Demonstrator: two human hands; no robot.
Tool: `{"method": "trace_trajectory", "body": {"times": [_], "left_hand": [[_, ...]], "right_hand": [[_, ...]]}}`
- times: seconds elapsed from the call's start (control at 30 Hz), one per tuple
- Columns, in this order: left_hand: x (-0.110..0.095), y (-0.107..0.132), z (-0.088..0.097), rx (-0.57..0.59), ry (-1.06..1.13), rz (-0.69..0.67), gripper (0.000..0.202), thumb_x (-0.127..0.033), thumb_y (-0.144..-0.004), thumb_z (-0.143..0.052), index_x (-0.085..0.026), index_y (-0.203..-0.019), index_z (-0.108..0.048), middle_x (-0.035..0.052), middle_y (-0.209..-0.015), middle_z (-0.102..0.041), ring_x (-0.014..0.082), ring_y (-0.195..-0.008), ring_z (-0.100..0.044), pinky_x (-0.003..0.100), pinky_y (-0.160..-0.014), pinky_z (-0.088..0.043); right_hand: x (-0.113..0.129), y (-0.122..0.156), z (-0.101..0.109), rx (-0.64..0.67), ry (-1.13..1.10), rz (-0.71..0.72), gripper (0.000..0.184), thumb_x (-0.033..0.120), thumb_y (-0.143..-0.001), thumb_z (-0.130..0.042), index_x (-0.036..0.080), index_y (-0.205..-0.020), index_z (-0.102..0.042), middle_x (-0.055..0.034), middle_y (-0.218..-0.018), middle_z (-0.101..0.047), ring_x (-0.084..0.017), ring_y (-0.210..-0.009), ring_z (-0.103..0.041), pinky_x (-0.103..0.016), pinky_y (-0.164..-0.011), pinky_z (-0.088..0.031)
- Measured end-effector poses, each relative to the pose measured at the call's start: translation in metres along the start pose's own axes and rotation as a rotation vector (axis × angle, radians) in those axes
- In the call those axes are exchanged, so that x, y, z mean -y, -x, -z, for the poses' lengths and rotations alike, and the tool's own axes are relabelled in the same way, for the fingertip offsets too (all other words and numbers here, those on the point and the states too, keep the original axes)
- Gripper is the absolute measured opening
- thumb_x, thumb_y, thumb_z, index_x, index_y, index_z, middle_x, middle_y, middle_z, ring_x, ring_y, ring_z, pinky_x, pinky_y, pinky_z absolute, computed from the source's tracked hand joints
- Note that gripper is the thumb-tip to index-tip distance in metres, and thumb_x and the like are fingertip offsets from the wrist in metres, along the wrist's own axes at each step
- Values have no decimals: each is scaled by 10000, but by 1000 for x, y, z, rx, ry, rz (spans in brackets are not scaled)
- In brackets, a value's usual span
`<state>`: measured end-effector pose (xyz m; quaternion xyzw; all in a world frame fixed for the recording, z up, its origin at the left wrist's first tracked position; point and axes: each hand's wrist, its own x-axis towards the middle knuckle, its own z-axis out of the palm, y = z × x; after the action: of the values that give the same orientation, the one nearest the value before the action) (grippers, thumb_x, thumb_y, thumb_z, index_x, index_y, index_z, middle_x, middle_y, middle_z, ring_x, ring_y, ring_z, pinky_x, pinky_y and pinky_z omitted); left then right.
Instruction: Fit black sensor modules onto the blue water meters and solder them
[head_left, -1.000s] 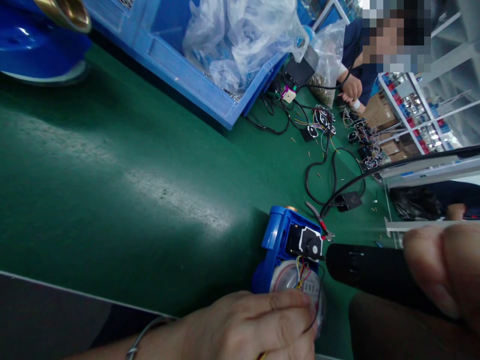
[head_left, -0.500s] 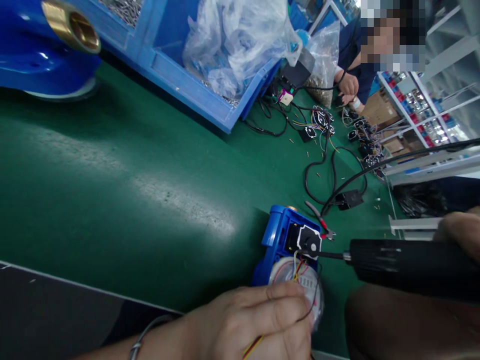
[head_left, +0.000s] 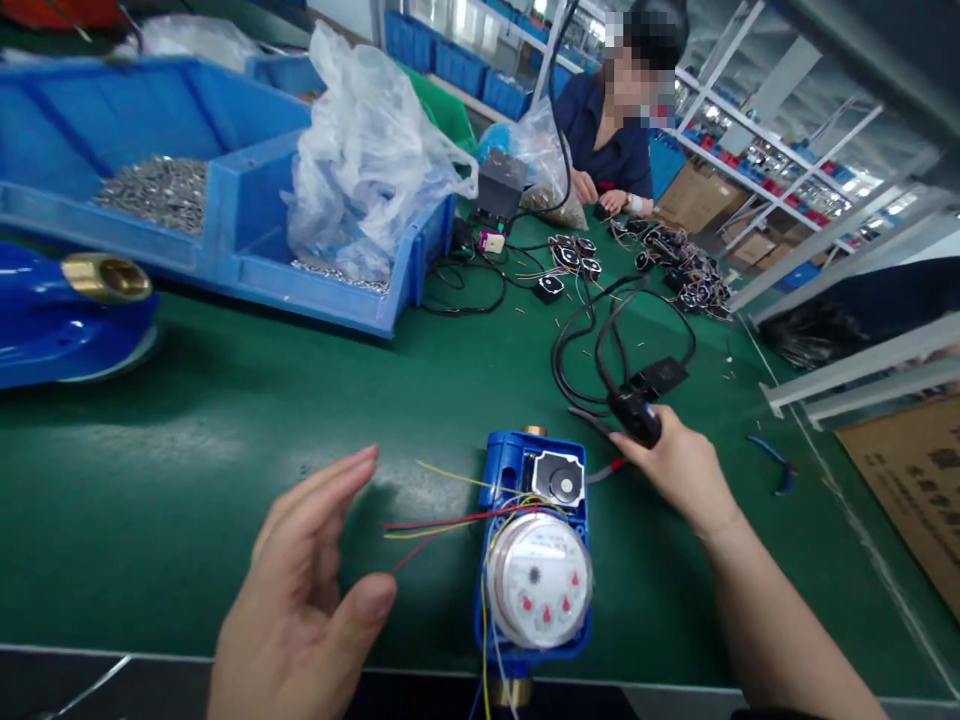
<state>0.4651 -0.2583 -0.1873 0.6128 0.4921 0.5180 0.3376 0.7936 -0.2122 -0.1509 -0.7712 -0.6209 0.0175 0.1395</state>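
left fingers (head_left: 330, 487) hang parted, near and left of the blue meter (head_left: 541, 565)

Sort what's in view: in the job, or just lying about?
In the job, by the look of it:
- blue meter
- black module seated in it
- coloured wires, loose ends near the open left hand
- black tool, in the right hand

Apparently lying about:
- blue bins
- plastic bag
- cardboard box, lower right
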Motion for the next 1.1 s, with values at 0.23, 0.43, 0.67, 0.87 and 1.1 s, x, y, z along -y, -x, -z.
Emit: {"method": "trace_trajectory", "body": {"times": [0.23, 0.43, 0.67, 0.87, 1.1], "left_hand": [[-34, -21, 3, 254, -428, -473, 511, -374, -801, -626, -278, -1271, -449, 49, -1309, -424, 307, -1183, -403, 456, -1038, -296], [-23, -30, 9, 62, 81, 433, 445, -504, -857, -521, -235, -1210, -488, 67, -1233, -514, 307, -1128, -484, 459, -1015, -356], [-34, -4, -37, 404, 755, 831, 501, -515, -909, -455, -131, -1226, -507, 128, -1279, -491, 265, -1240, -382, 382, -1060, -303], [-47, 9, -53, 411, 632, 647, 600, -406, -775, -683, -168, -1257, -415, 126, -1300, -461, 314, -1236, -374, 412, -1045, -319], [-56, 33, -54, 358, 483, 385, 905, -478, -628, -788, -238, -1331, -272, 129, -1317, -414, 355, -1193, -415, 462, -998, -381]], "right_hand": [[2, 1, -22, 11, -67, 170, 651, 443, -773, -643, 104, -1281, -419, -229, -1267, -422, -395, -1185, -362, -558, -982, -290], [2, 60, -7, 273, -711, 142, 358, 398, -939, -384, 243, -1261, -361, -67, -1074, -525, -147, -856, -570, -283, -742, -521], [30, 93, -32, 465, -1398, -144, 542, 512, -875, -472, 231, -1278, -244, -98, -1126, -435, -190, -938, -530, -356, -793, -487], [59, 105, -28, 458, -1527, -59, 593, 429, -880, -518, 247, -1340, -189, -85, -1163, -490, -194, -1055, -502, -378, -982, -374], [74, 127, -20, 388, -1841, 83, 930, 476, -814, -597, 255, -1399, 91, -98, -1455, -204, -224, -1315, -272, -385, -1103, -216]]}}
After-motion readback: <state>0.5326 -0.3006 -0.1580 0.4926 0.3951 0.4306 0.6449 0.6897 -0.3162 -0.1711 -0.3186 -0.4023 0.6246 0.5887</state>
